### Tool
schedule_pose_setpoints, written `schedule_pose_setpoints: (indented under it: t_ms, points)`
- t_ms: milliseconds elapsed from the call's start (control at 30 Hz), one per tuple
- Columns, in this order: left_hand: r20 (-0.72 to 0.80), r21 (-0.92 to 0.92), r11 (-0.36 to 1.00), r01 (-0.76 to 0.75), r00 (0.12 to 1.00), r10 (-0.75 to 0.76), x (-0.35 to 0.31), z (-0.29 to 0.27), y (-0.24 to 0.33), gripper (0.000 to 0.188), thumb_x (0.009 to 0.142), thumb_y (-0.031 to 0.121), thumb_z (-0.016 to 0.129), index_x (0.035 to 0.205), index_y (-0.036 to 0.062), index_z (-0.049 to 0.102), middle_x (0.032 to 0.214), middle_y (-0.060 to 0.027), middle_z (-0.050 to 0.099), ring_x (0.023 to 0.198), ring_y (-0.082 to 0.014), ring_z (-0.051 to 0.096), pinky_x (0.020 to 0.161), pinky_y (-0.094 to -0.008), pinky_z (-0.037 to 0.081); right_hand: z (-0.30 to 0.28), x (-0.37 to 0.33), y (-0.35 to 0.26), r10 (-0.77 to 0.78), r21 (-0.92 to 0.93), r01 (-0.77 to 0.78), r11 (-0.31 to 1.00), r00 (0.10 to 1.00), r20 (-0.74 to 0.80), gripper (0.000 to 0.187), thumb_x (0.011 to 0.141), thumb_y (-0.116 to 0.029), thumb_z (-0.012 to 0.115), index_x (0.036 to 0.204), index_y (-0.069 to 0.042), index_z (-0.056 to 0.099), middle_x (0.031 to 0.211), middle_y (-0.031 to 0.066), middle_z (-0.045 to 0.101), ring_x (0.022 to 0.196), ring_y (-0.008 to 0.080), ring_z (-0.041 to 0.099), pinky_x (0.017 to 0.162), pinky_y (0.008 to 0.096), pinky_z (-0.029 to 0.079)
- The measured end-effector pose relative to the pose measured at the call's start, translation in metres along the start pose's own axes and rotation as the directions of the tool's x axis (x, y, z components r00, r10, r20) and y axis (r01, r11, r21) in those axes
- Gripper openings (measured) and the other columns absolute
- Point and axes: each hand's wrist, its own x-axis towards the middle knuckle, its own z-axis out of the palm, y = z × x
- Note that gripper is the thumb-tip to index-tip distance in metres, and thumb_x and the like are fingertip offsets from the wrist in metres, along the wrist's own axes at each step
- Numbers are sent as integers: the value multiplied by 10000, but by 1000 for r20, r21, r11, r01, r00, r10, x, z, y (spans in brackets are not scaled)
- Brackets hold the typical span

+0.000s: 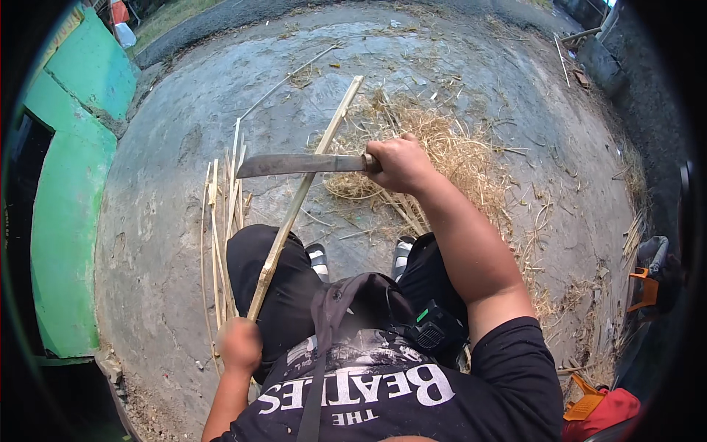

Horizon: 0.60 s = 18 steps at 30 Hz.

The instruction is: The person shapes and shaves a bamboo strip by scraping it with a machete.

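Green painted wall [70, 214] far left. Thin pale bamboo strips [219, 236] lie on the grey concrete ground [162, 147] by my knee. My left hand [239, 345] is fisted round the low end of a long pale split bamboo stick [302, 195]; long axis runs up-right, away from me. Dark flat steel knife blade [298, 165] crosses the stick w/ tip pointing left, handle clenched in my right hand [398, 163], arm stretched fwd. Dry straw shavings [449, 151] behind.

Concrete floor [169, 221], grey, worn. Straw pile [442, 147] at centre, far. Bundle of thin bamboo strips [219, 221] lying left of it. Green wall [70, 206] far left. Orange chair [646, 289] right; red bag [607, 409] near right.
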Motion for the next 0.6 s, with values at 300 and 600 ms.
schedule_pose_setpoints:
  t_ms: [300, 600]
  points:
    - [3, 51, 998, 37, 999, -37, 4, 3, -1, 528, 1062, 516, 389, 909, 33, 537, 699, -263, 618, 695, -523, 626, 597, -583, 471, -2, -11, -17, -106, -3, 106, 994, 993, 54, 261, 828, -363, 735, 902, -128, 652, 802, 90, 726, 811, 310, 730, 756, 458, 555]
    - [4, 95, 995, -41, 999, 41, 14, -4, -3, 490, 1054, 490, 428, 897, 41, 544, 700, -263, 617, 689, -523, 623, 585, -591, 474, 24, 12, 54, 351, 278, -311, 909, 930, -109, 158, 905, -301, 658, 947, -160, 715, 858, 118, 744, 828, 342, 728, 723, 454, 583]
